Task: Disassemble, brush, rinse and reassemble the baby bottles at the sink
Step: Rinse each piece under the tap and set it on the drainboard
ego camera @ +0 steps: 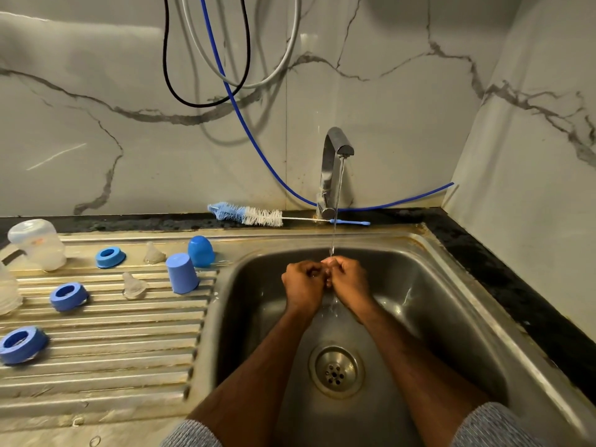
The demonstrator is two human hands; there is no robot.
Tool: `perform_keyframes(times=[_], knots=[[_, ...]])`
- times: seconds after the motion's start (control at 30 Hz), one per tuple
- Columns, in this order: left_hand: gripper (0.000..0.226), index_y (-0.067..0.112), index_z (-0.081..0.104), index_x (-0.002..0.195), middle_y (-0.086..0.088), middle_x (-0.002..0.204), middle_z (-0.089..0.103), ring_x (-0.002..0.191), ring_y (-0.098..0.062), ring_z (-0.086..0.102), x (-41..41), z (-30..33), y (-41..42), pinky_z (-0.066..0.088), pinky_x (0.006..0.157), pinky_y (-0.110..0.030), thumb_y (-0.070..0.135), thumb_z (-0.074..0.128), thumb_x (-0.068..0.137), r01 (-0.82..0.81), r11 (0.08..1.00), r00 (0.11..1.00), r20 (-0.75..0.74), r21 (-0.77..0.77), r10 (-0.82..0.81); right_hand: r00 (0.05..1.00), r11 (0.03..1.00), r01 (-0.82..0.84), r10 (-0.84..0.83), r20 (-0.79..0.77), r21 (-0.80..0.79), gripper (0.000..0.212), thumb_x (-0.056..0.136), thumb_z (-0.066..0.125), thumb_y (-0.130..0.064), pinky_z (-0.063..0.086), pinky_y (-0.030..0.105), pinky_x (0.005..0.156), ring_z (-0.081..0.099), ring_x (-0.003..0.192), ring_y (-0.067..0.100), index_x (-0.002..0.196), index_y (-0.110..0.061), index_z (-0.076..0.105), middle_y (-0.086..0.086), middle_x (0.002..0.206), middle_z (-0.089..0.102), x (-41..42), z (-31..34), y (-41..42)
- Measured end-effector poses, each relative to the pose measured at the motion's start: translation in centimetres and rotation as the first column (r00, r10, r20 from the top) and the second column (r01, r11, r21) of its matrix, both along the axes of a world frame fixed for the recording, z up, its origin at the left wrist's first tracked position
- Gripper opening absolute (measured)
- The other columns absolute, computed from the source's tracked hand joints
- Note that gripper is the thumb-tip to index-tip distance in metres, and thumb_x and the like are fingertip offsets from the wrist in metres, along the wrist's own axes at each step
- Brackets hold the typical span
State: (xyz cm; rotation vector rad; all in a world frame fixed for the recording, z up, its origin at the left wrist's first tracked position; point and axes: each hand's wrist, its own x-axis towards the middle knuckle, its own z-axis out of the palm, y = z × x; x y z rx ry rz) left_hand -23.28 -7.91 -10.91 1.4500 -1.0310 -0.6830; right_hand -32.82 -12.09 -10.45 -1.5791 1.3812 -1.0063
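While both hands, left hand [303,280] and right hand [348,275], curl together under the tap [335,162], whatever they pinch stays hidden; something small could slip toward the near drain [336,371].

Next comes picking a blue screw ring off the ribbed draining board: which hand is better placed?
Probably left. The left hand is nearer the steel draining board holding the blue plastic rings; the right hand sits farther away under the tap stream.

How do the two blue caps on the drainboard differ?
The rounded cap is a saturated blue with a domed top; the cylindrical cap is paler, flat-topped and straight-sided. The rounded cap stands nearer the back wall, the cylindrical cap in front of it, towards the camera, and it looks taller. Both stand open end down on the drainboard, beside the sink basin.
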Motion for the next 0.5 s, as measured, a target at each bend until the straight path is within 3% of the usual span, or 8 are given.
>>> perform_keyframes(times=[0.1, 0.17, 0.27, 0.33, 0.43, 0.5], knots=[[0.021, 0.009, 0.079, 0.092, -0.002, 0.079, 0.075, 0.074, -0.013, 0.073, 0.0, 0.1, 0.0, 0.062, 0.073, -0.033, -0.008, 0.069, 0.085, 0.041, 0.999, 0.986, 0.16, -0.035, -0.035, 0.996, 0.996, 0.067, -0.07, 0.047, 0.052, 0.031, 0.103, 0.052, -0.033, 0.053, 0.031, 0.067, 0.067, 0.074, 0.018, 0.086, -0.016, 0.072, 0.009, 0.081, 0.073, 0.1, 0.2, 0.0], [0.022, 0.009, 0.079, 0.087, -0.001, 0.074, 0.074, 0.069, -0.014, 0.072, -0.1, 0.0, -0.1, 0.062, 0.069, -0.035, -0.009, 0.067, 0.084, 0.025, 0.999, 0.984, 0.178, -0.036, -0.018, 0.992, 0.992, 0.031, -0.046, 0.116, 0.126, 0.03, 0.104, 0.05, -0.033, 0.056, 0.035, 0.069, 0.068, 0.076, 0.021, 0.092, -0.016, 0.072, 0.01, 0.085, 0.074, -0.2, 0.7, 0.1], [0.019, 0.012, 0.08, 0.082, -0.001, 0.07, 0.074, 0.068, -0.014, 0.072, -0.1, 0.0, -0.1, 0.062, 0.069, -0.032, -0.003, 0.069, 0.086, -0.054, 0.999, 0.996, 0.068, -0.004, 0.054, 0.969, 0.974, -0.146, 0.105, 0.225, 0.173, 0.027, 0.106, 0.046, -0.02, 0.052, 0.024, 0.061, 0.062, 0.07, 0.013, 0.117, -0.013, 0.07, 0.004, 0.085, 0.072, -0.7, 0.9, 0.2], [0.015, 0.012, 0.08, 0.082, -0.004, 0.072, 0.075, 0.071, -0.019, 0.075, 0.2, -0.1, -0.1, 0.063, 0.072, -0.035, 0.004, 0.07, 0.09, -0.072, 0.997, 0.993, -0.093, 0.038, 0.075, 0.944, 0.968, -0.208, 0.161, 0.289, 0.138, 0.027, 0.105, 0.048, -0.014, 0.05, 0.02, 0.058, 0.059, 0.064, 0.008, 0.125, -0.011, 0.066, 0.003, 0.081, 0.068, -0.7, 0.7, 0.2], [0.019, 0.005, 0.078, 0.082, -0.012, 0.076, 0.076, 0.072, -0.023, 0.073, 0.5, 0.0, 0.0, 0.064, 0.073, -0.038, 0.01, 0.065, 0.096, -0.023, 0.997, 0.955, -0.292, 0.079, 0.045, 0.962, 0.987, -0.142, 0.119, 0.244, 0.078, 0.026, 0.102, 0.055, -0.017, 0.058, 0.024, 0.07, 0.069, 0.081, 0.008, 0.126, -0.021, 0.064, 0.001, 0.096, 0.073, 0.0, 0.6, 0.1], [0.015, 0.007, 0.078, 0.087, -0.009, 0.077, 0.076, 0.073, -0.02, 0.074, 0.4, 0.2, 0.0, 0.063, 0.072, -0.036, 0.01, 0.067, 0.095, -0.014, 0.998, 0.966, -0.256, 0.059, 0.029, 0.99, 0.998, -0.054, 0.051, 0.129, 0.019, 0.024, 0.102, 0.055, -0.021, 0.062, 0.035, 0.081, 0.071, 0.093, 0.012, 0.122, -0.021, 0.067, 0.0, 0.105, 0.073, 0.5, 0.4, -0.2]])
